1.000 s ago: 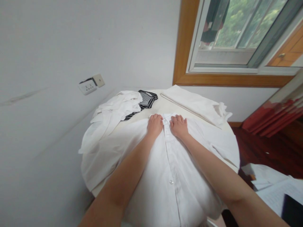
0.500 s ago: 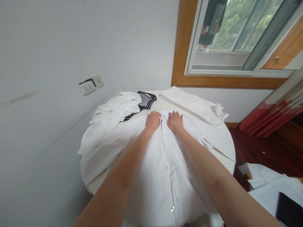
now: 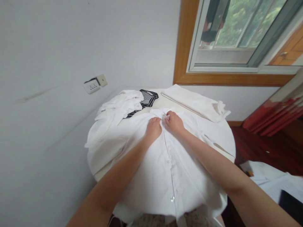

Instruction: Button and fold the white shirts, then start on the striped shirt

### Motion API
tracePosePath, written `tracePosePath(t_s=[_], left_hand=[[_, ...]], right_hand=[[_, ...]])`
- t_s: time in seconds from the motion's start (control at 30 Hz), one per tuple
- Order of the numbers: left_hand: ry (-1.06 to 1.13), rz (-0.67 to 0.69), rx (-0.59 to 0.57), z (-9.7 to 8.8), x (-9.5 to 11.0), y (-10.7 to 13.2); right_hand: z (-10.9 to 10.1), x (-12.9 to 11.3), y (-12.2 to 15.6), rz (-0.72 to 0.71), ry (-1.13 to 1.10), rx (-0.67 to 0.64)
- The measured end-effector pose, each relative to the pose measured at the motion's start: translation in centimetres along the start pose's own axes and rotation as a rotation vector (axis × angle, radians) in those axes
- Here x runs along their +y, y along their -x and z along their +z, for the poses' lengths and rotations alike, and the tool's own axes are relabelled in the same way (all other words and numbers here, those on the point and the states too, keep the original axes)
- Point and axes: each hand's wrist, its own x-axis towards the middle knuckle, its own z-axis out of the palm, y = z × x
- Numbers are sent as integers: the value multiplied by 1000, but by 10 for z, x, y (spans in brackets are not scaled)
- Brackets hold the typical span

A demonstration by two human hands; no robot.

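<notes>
A white button-up shirt (image 3: pixel 153 179) lies front side up, its collar at the far end and its lower hem hanging over the near edge of the round table (image 3: pixel 161 102). My right hand (image 3: pixel 175 123) pinches the fabric at the collar, just right of the button strip. On the other side of the strip, my left hand (image 3: pixel 154 128) rests on the shirt with bent fingers gripping cloth near the top. Clear buttons show down the front. The fingertips of both hands are partly hidden.
Crumpled white clothing (image 3: pixel 118 105) and a black striped garment (image 3: pixel 149 98) lie at the back left. Folded white cloth (image 3: pixel 191 102) is at the back right. Papers (image 3: pixel 281 186) and a dark flat object (image 3: pixel 292 206) sit lower right. Wall sockets (image 3: pixel 92 85) are on the left.
My right hand has gone from lying flat on the shirt to pinching the collar fabric. My left hand has moved slightly down from the collar. The shirt's hem now shows at the near edge.
</notes>
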Motion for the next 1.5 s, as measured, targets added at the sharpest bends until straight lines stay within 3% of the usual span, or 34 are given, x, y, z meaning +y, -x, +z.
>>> tracePosePath(t_s=[0.2,0.43,0.63,0.97,1.13,1.5], left_hand=[[101,-3,50,6,-4,1],[148,-5,24,2,-4,0],[167,4,-1,-3,-3,0],[-10,45,-62,-13,9,3],[-53,101,-73,-18,14,1],[-52,24,-88,-9,11,-4]], right_hand=[[9,-3,21,41,-59,-46],[8,-6,17,16,20,-45],[3,3,13,24,-52,-68],[-2,21,12,14,-348,-93],[-3,25,11,36,-399,-106],[-3,28,9,15,-453,-174]])
